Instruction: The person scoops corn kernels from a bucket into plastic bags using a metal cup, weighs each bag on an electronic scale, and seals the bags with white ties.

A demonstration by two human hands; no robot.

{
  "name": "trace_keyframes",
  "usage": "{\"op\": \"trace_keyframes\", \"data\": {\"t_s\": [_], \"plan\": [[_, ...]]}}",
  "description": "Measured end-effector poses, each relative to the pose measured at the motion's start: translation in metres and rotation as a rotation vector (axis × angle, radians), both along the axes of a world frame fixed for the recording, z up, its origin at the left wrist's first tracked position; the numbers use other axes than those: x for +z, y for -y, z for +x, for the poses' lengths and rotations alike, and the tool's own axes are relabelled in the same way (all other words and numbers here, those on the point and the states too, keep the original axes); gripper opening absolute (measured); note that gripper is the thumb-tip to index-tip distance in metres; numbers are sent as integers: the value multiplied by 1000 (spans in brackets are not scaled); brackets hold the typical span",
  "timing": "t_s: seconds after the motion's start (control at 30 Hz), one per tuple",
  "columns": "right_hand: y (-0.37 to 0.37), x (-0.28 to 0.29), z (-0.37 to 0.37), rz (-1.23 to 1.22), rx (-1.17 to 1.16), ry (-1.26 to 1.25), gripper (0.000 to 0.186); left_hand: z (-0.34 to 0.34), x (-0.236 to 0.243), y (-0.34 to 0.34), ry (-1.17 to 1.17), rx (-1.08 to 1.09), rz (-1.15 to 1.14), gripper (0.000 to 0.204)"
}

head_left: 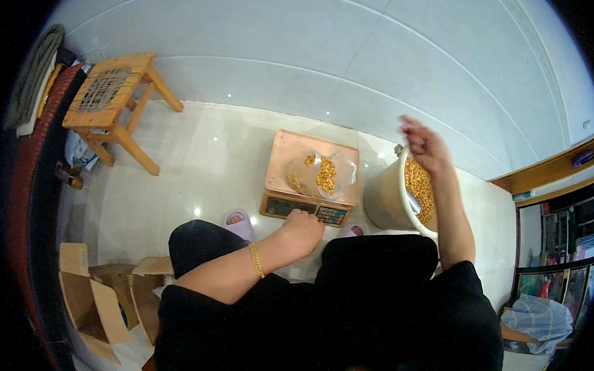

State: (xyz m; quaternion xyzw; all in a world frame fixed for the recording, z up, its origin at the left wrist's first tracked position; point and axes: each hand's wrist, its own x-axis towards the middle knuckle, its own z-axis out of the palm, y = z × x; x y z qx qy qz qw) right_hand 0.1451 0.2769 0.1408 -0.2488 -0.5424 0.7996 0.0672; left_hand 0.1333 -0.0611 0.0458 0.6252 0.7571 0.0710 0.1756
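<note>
- Black clothing (328, 335), lower centre, nearest the camera.
- Left hand (303, 230), centre, gold bracelet (256, 260) at wrist; fingers curled at the front of the orange scale (278, 163); cannot tell whether it holds anything.
- Right hand (424, 147), right of centre, blurred, fingers loosely extended, raised near the pale bucket (384, 199).
- Clear bag of yellow kernels (325, 176), centre, on the scale.
- Metal scoop (413, 203), in the bucket, among kernels.
</note>
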Motion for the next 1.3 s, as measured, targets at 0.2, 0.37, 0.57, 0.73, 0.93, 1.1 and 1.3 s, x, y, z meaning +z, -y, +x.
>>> {"op": "trace_keyframes", "data": {"t_s": [0.2, 0.37, 0.57, 0.73, 0.93, 1.1, 1.3], "plan": [[-82, 13, 90, -210, -482, -175, 22, 3, -6, -1, -27, -40, -90, 21], [-94, -36, 136, -166, -520, 120, 20, 6, -12, -12, 8, -94, -109, 23], [-129, -39, 132, 792, -823, 32, 25, -3, -8, -16, -27, -39, -96, 25], [-159, -105, 127, 1454, -359, 825, 50, -3, -11, -22, -16, -49, -117, 25], [-105, -50, 68, 1497, -217, 303, 45, -7, -3, -22, -42, -31, -138, 26], [61, 48, 13, 1133, 8, -239, 28, -5, -4, -26, -19, -29, -185, 32], [119, -65, -47, 1119, 30, 159, 31, 2, -6, -33, -5, -64, -168, 37]]}}
